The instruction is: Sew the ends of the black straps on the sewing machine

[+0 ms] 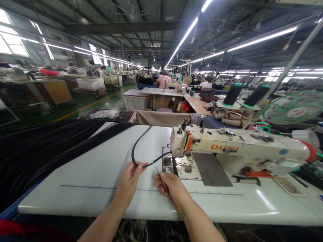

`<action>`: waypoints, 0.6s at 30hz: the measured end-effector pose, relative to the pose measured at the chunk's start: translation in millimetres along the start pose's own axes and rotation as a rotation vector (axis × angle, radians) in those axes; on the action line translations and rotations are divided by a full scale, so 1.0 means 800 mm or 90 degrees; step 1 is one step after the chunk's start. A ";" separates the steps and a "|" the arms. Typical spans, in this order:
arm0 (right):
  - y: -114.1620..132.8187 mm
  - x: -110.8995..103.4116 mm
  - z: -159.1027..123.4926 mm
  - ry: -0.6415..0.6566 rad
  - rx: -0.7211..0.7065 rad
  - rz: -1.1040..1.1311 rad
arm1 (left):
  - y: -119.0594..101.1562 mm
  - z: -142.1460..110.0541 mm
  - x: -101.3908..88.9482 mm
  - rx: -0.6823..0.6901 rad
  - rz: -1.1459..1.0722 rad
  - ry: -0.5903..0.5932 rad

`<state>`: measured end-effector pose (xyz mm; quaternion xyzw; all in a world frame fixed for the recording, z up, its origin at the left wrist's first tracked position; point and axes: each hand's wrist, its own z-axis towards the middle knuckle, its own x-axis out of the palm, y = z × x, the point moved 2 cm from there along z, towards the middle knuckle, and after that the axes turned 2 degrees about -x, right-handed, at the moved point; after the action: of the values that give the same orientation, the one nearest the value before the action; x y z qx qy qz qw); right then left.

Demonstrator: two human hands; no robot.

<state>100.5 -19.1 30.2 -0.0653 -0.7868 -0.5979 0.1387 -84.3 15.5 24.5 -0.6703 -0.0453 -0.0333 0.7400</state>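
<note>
My left hand [130,173] pinches a narrow black strip [133,151] between thumb and fingers. From there the strip curves up and back over the white table [96,161]. Its other side runs right to the needle area of the sewing machine [209,143], and a small light spot shows on it just right of my fingertips. My right hand [170,186] is closed round a slim pointed metal tool [160,176], whose tip points up just below the strip, apart from it. The palm hides most of the tool, so its exact kind is unclear.
A large bundle of black strips [50,148] covers the table's left side. A ruler line [101,187] runs along the front. Behind the table stands a fabric-lined bin [161,118]. Thread cones [232,94] and a green fan [297,107] are at right; other people work farther back.
</note>
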 end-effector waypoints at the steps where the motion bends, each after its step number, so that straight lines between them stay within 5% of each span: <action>1: 0.002 0.002 0.004 0.010 0.003 0.003 | -0.001 -0.005 -0.004 0.005 0.010 0.001; 12: 0.008 0.029 0.024 0.105 0.025 -0.073 | -0.006 -0.035 -0.036 -0.003 0.026 0.010; 16: 0.007 0.020 0.013 0.056 -0.040 -0.160 | -0.011 -0.035 -0.048 -0.042 0.061 0.010; 18: 0.009 0.007 -0.001 -0.025 -0.125 -0.313 | -0.017 -0.032 -0.059 -0.068 0.097 0.025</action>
<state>97.5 -18.1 38.8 0.1034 -0.7198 -0.6856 -0.0328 -132.0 -12.0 30.3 -0.7095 0.0217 0.0075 0.7043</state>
